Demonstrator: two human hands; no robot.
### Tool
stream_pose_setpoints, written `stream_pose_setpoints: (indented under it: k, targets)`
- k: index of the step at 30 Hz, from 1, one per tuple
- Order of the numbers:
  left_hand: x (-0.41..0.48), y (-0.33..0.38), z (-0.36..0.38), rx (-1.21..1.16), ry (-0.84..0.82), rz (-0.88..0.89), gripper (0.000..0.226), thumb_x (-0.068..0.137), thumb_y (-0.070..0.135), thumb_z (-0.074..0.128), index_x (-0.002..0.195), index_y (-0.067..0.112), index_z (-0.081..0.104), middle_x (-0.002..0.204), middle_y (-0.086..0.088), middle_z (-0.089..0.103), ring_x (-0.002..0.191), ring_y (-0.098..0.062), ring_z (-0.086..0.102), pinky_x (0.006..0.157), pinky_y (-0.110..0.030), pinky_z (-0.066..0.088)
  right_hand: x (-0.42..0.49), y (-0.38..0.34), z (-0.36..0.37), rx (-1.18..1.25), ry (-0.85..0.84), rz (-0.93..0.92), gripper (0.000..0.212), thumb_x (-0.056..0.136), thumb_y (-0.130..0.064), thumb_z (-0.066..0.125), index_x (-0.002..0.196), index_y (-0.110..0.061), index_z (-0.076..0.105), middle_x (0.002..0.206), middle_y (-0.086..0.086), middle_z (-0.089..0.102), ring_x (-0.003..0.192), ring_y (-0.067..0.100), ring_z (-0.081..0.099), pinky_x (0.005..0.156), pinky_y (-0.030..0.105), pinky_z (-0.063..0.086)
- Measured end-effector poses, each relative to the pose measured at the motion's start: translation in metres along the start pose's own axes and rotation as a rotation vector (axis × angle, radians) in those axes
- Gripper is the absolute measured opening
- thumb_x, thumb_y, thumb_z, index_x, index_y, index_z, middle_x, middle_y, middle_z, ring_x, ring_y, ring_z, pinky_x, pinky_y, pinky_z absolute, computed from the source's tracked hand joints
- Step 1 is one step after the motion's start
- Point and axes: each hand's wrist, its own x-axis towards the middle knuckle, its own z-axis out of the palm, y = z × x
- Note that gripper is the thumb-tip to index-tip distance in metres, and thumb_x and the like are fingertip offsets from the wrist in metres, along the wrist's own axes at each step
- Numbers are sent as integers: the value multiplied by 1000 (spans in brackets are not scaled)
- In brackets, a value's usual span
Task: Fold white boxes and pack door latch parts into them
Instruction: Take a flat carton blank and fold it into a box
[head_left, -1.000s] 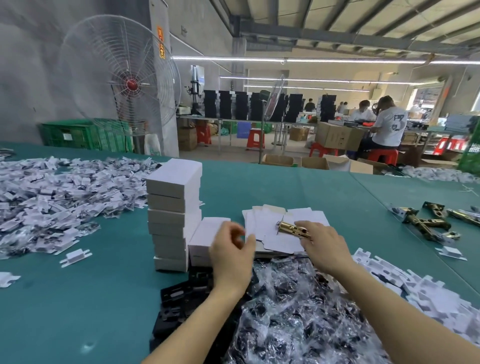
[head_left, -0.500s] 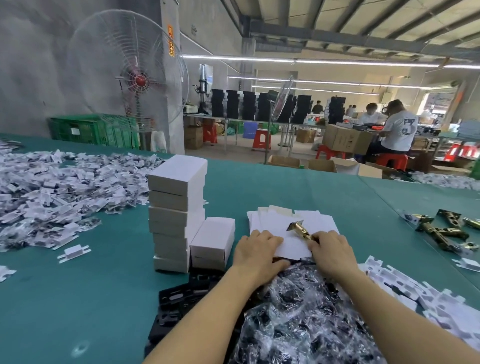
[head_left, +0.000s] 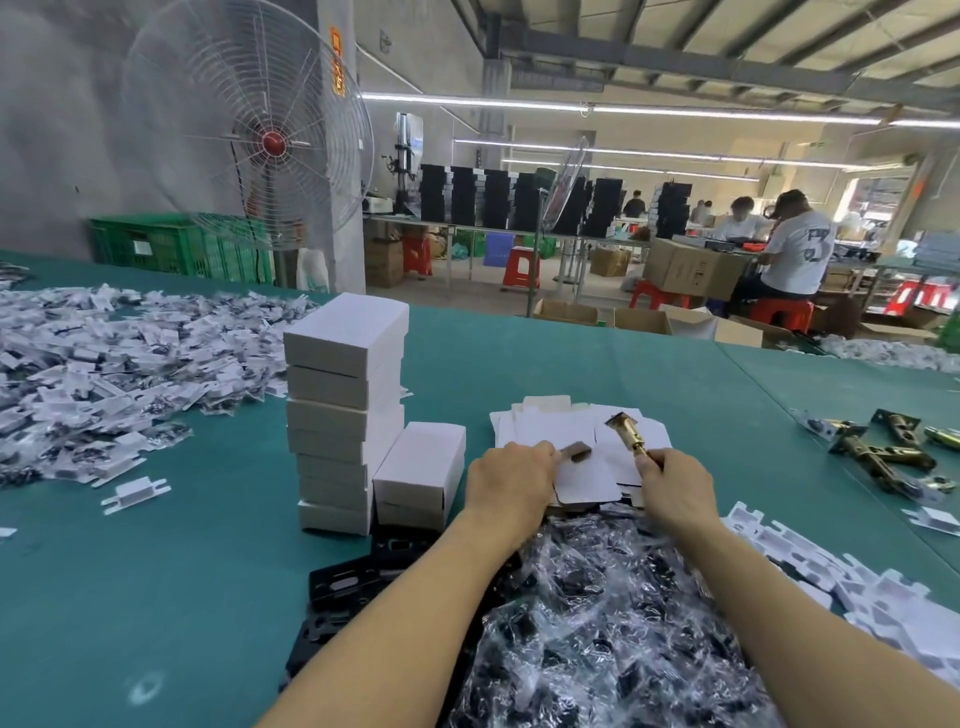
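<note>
- Boxes, white, folded: one tall stack (head_left: 345, 415) of about seven on the green table (head_left: 156, 597), left of my hands; one short stack (head_left: 421, 467) of two just beside it.
- Flat box blanks (head_left: 550, 428): one pile, count unclear.
- Hands, two: my left hand (head_left: 506, 483) pinches one small dark piece (head_left: 574, 451); my right hand (head_left: 675, 493) grips one brass latch (head_left: 626, 434) above the blanks.

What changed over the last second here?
The left hand dropped onto the flat blanks and now grips the top blank, lifting its near edge. The right hand keeps the brass latch, tipped more upright. Box stack unchanged.
</note>
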Motion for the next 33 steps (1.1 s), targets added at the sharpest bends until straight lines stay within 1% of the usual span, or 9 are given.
stream_pose_setpoints:
  k: [2,6,12,17,20,25,28,30,33]
  targets:
    - [-2,0,-1,-87,87,-91,22,102,3,36,115,11,53,96,-17,67,71,-33,54,58,-40,40,-1,0,0,-38,-27,-34,22,101,-22,50,96,-10,69,87,14,67,79,33,59,69,36,44]
    - [-5,-2,-6,-225,234,-266,23,107,19,31,107,10,53,87,-11,64,69,-25,45,52,-33,28,-4,0,3,-115,-96,-85,20,96,-22,60,111,-23,72,98,11,68,90,33,61,81,40,53]
    - [-22,-3,-13,-384,393,-199,20,105,19,42,94,10,57,63,4,46,54,-18,41,46,-26,24,-7,-6,1,-287,-193,-150,49,101,-20,42,149,-28,40,141,15,48,126,38,41,106,45,38]
    - [-42,-11,-35,-678,460,-227,35,102,18,50,69,21,39,60,-3,55,56,-24,51,52,-41,39,-23,-28,-25,263,32,-210,58,99,-23,51,153,-21,29,142,8,47,129,28,44,107,48,38]
    - [-57,-12,-51,-941,383,-264,26,101,16,53,77,6,53,72,-19,60,67,-38,56,60,-49,52,-45,-43,-45,555,7,-207,66,98,-31,57,154,-32,23,130,-5,47,117,21,51,97,41,43]
    - [-83,-16,-70,-1242,228,-283,21,103,12,49,87,15,63,61,17,61,54,-1,51,50,-24,46,-78,-44,-70,586,81,-85,60,89,-30,70,143,-21,44,125,-7,52,106,19,56,90,41,47]
    - [-96,-22,-72,-1219,169,-358,10,100,14,56,101,22,62,83,17,72,71,-1,63,61,-23,52,-101,-39,-72,772,-36,3,30,91,-15,68,120,-11,62,104,0,68,86,18,64,68,35,54]
    - [-103,-26,-71,-1048,150,-437,39,93,19,67,127,29,51,119,7,66,102,-8,64,83,-32,55,-114,-35,-72,814,-75,18,13,94,-9,64,106,-12,65,90,3,70,73,15,65,62,33,57]
    - [-117,-22,-79,-558,217,-271,87,90,33,68,157,36,13,155,6,23,143,-16,23,119,-42,30,-131,-35,-76,819,-101,-20,9,95,-8,63,96,-17,66,79,3,70,57,6,62,52,25,51]
